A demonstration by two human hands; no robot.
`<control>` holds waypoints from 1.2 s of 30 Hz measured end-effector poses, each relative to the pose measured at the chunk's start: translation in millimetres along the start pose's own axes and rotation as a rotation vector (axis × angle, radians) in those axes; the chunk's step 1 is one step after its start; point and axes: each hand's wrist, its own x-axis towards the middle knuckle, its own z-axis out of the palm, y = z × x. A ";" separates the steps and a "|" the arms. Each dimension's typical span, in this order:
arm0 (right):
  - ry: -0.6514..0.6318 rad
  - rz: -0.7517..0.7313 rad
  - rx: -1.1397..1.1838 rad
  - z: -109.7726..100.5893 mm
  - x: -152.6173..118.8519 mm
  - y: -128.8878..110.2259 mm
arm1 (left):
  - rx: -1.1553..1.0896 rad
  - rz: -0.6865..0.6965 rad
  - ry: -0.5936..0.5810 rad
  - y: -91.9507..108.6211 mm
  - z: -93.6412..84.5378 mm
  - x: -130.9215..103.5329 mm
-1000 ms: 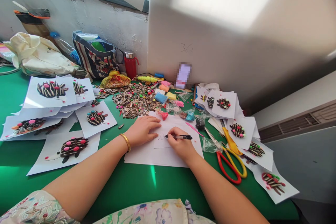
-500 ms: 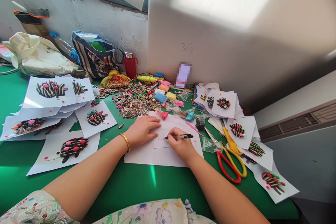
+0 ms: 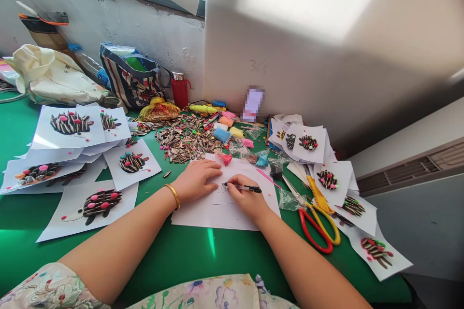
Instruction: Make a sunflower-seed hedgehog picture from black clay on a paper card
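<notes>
My right hand [image 3: 248,198] is closed around a black pen [image 3: 250,188], its tip on a small white paper square [image 3: 219,199]. A few thin dark lines show on that square, near the tip. Under it lies a larger stack of white sheets [image 3: 203,217]. My left hand [image 3: 199,179] rests flat on the sheets' left side, fingers stretched out toward the square. A lump of red clay [image 3: 225,159] lies just beyond, at the sheets' top edge.
Sunflower seeds [image 3: 181,140] are heaped behind the sheets, beside bagged coloured clay [image 3: 222,134]. Red-and-yellow-handled scissors [image 3: 317,229] lie to the right. Seed-covered hedgehog pictures [image 3: 97,205] are piled left, with more pictures [image 3: 329,181] on the right. A red thermos [image 3: 180,91] stands at the back.
The pen has shifted slightly left and up across the small square, with my right hand. A little more line shows there. My left hand stays in place.
</notes>
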 end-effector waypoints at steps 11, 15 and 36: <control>0.027 0.020 -0.027 -2.6 4.4 0.1 | -0.012 0.006 0.003 -1.7 1.6 0.4; 0.068 0.056 -0.071 -6.8 7.1 6.1 | -0.012 -0.006 0.004 -3.1 2.6 0.4; 0.159 0.213 -0.318 -27.8 -0.3 8.9 | 0.014 -0.009 -0.021 -2.6 1.8 -0.6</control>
